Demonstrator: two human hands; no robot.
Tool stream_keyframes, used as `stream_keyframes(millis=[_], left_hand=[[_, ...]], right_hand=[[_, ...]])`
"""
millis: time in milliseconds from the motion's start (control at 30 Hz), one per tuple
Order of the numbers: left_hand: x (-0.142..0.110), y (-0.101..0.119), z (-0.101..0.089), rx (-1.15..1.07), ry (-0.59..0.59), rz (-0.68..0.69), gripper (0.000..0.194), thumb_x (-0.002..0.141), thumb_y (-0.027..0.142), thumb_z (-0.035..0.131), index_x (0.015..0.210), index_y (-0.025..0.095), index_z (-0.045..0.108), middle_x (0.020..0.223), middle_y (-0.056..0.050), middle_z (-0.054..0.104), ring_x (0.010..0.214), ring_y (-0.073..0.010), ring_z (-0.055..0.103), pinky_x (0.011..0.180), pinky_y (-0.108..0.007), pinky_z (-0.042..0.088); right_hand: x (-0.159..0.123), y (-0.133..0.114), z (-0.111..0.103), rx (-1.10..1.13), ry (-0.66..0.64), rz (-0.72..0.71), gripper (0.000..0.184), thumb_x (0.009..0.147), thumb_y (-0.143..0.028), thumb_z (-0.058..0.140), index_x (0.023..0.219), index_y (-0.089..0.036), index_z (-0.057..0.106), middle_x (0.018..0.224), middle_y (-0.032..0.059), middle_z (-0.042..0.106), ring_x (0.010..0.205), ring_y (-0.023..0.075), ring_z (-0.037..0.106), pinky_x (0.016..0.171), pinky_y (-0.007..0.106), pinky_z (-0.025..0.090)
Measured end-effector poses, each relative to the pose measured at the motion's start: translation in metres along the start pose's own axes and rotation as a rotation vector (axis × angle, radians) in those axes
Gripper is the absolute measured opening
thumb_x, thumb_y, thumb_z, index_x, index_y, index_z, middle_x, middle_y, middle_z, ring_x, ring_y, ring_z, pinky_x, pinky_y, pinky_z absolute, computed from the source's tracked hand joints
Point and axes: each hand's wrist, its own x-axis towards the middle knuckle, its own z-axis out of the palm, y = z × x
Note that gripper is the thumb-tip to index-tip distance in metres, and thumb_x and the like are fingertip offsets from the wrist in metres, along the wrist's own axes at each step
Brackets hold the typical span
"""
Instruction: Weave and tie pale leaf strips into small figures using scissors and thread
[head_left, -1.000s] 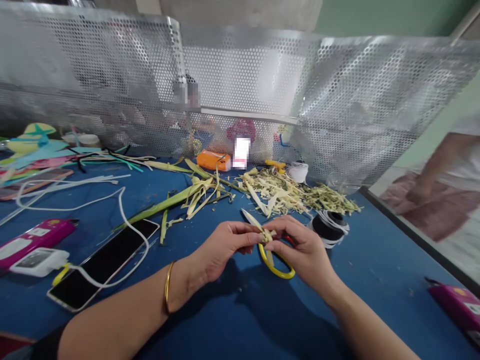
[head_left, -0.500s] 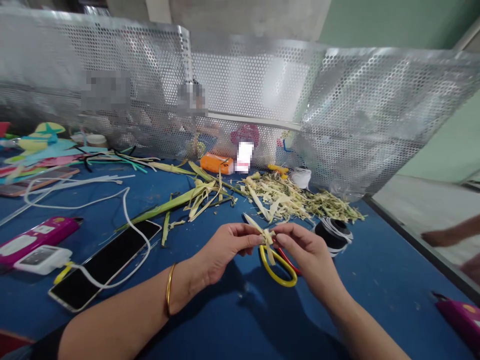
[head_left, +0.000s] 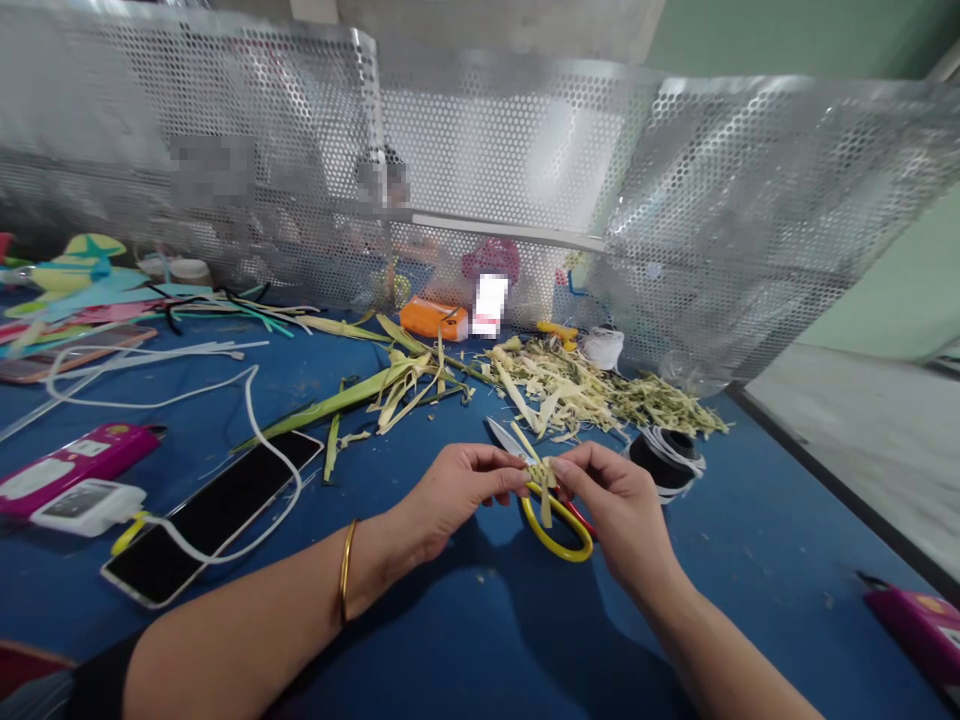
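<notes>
Pinching the folded leaf strips (head_left: 543,480) from either side above the scissors (head_left: 568,553) on the bench (head_left: 739,560), the left hand (head_left: 454,495) and right hand (head_left: 611,500) should, in judgement, keep tension even, lest folds loosen.

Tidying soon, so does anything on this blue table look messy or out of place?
Yes. Shredded leaf scraps lie in a loose heap beyond the scissors, with no container visible under them, and a white cable loops untidily across the dark-screened smartphone.
</notes>
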Motion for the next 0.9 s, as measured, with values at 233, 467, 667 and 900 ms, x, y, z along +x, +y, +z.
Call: stream_keyframes(millis=[233, 467, 667, 900], left_hand=[[0.002, -0.003, -0.003, -0.154, -0.081, -0.059, 0.026, 0.068, 0.039, 0.078, 0.077, 0.015, 0.073, 0.068, -0.001, 0.063, 0.059, -0.0089, 0.047, 0.060, -0.025, 0.033], [0.004, -0.007, -0.002, -0.502, -0.226, -0.296, 0.025, 0.070, 0.033, 0.080, 0.080, 0.014, 0.068, 0.064, 0.003, 0.054, 0.056, -0.0056, 0.047, 0.054, -0.019, 0.035], [0.006, -0.014, -0.004, -0.634, -0.293, -0.428, 0.024, 0.071, 0.030, 0.079, 0.083, 0.012, 0.068, 0.065, 0.004, 0.054, 0.055, -0.0041, 0.050, 0.055, -0.018, 0.039], [0.003, -0.006, 0.003, -0.310, -0.019, -0.027, 0.019, 0.076, 0.028, 0.072, 0.090, 0.015, 0.072, 0.089, -0.005, 0.070, 0.083, -0.0132, 0.061, 0.075, -0.024, 0.043]], right_hand=[[0.008, 0.007, -0.003, 0.072, 0.005, -0.075, 0.030, 0.079, -0.043, 0.066, 0.097, -0.020, 0.072, 0.077, 0.0036, 0.066, 0.069, 0.0165, 0.060, 0.068, 0.032, 0.052], [0.010, 0.011, -0.004, -0.129, -0.059, -0.355, 0.010, 0.079, -0.028, 0.068, 0.086, -0.024, 0.074, 0.100, 0.0062, 0.068, 0.100, 0.0224, 0.061, 0.090, 0.036, 0.047], [0.008, 0.015, -0.002, -0.263, -0.105, -0.359, 0.013, 0.085, -0.031, 0.060, 0.083, -0.022, 0.069, 0.088, 0.0046, 0.070, 0.086, 0.0208, 0.063, 0.079, 0.032, 0.048], [0.004, 0.013, -0.001, -0.345, -0.092, -0.281, 0.024, 0.090, -0.036, 0.052, 0.076, -0.020, 0.062, 0.069, 0.0016, 0.063, 0.066, 0.0162, 0.057, 0.063, 0.026, 0.044]])
